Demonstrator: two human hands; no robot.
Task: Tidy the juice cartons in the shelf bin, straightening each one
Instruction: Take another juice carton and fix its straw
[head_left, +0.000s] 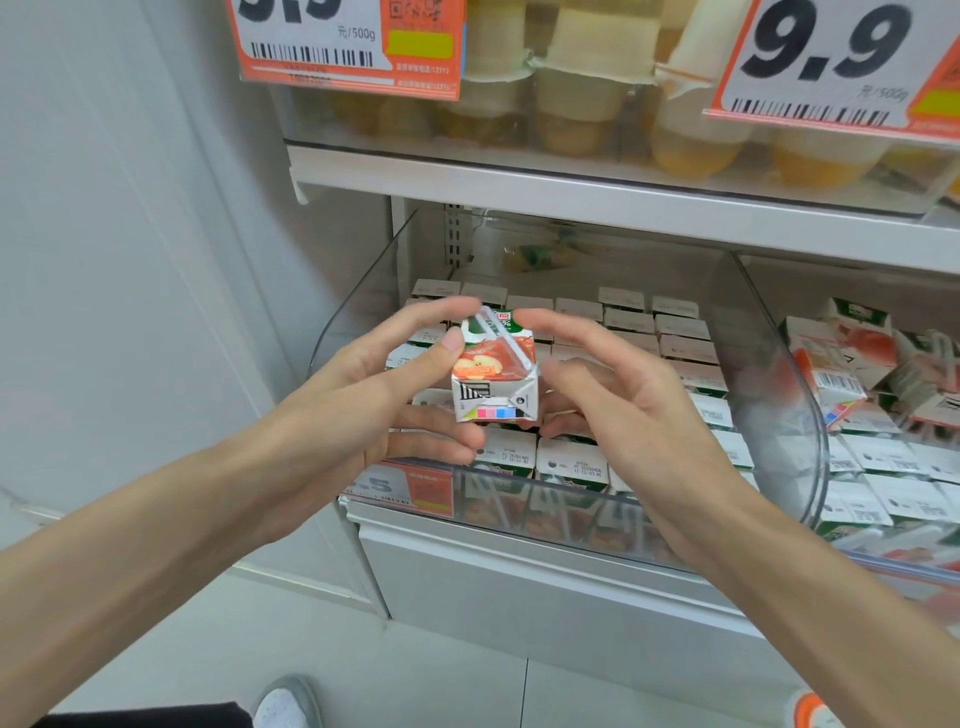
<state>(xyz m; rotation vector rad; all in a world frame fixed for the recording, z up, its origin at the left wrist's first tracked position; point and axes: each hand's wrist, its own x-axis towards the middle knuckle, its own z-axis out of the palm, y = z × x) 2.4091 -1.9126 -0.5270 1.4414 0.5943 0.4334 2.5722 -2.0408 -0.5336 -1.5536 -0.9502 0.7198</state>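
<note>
A small apple juice carton (493, 366) with a white straw on its side is held above the clear shelf bin (550, 499), its folded bottom facing me. My left hand (384, 384) grips its left side, thumb on the front and fingers under and over it. My right hand (618, 395) holds the right side with index finger on top and other fingers beneath. Below, several upright cartons (675, 332) stand in rows in the bin, white tops showing.
A second clear bin (810, 415) on the right holds jumbled cartons (841, 364) lying at odd angles. The shelf above (571, 187) carries fruit cups and orange price tags (337, 47). A grey wall panel is on the left; a shoe (285, 706) shows on the floor.
</note>
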